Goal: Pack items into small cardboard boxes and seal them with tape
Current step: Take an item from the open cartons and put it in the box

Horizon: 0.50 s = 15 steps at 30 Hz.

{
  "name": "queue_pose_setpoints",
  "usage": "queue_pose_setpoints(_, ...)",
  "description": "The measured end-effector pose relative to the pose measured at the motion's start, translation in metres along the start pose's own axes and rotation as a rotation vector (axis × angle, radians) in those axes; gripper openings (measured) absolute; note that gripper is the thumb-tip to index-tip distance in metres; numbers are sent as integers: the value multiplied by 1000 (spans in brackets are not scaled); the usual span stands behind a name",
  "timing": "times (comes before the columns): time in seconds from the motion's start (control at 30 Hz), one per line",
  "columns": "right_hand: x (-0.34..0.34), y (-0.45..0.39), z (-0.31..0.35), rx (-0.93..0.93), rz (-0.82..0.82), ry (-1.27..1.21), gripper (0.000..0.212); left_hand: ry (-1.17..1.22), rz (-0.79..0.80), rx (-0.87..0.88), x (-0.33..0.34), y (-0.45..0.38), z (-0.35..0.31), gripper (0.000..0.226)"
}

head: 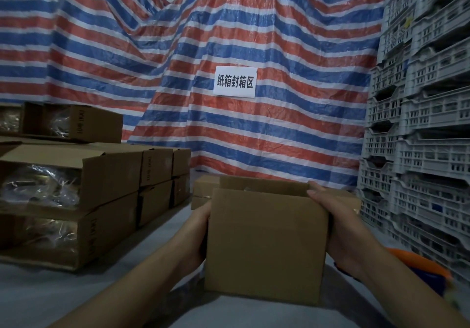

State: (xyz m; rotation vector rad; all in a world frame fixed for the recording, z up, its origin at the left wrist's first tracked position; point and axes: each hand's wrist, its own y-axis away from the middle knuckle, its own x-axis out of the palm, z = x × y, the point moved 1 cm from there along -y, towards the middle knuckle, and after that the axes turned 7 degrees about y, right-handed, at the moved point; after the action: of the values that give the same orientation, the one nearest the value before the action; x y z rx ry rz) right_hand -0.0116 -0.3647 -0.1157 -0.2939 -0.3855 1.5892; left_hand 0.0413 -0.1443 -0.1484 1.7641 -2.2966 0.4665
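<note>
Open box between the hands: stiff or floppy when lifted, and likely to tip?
The box is probably fairly stiff: its corrugated walls stay flat while the left hand and right hand hold its sides. The open top likely flexes if squeezed near the rim. Tipping seems unlikely given its squat shape. Weight is hard to judge, since its contents are barely visible.

We are gripping a small open cardboard box (264, 243), left hand (201, 228) and right hand (338, 228) on its sides, above the grey worktop (63, 294), open boxes (76, 187) stacked left

Box (267, 241) contents hidden; left fingers (203, 215) behind box.
</note>
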Motion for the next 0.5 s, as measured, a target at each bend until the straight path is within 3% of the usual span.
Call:
queue_pose_setpoints(0.07,0,-1,-1,-5,5,-6,10,37,-26,61,0,-4,-1,19)
queue_pose_setpoints(0.13,0,-2,-2,-3,5,-11,8,100,-115,129,-5,-8,-2,38)
queue_pose_setpoints(0.3,-2,-6,-9,2,-64,-9,35,-25,-5,147,-10,-13,-2,21)
queue_pose_setpoints(0.5,-16,-10,-17,54,-161,-90,63,-66,66,165,-12,-13,-3,24)
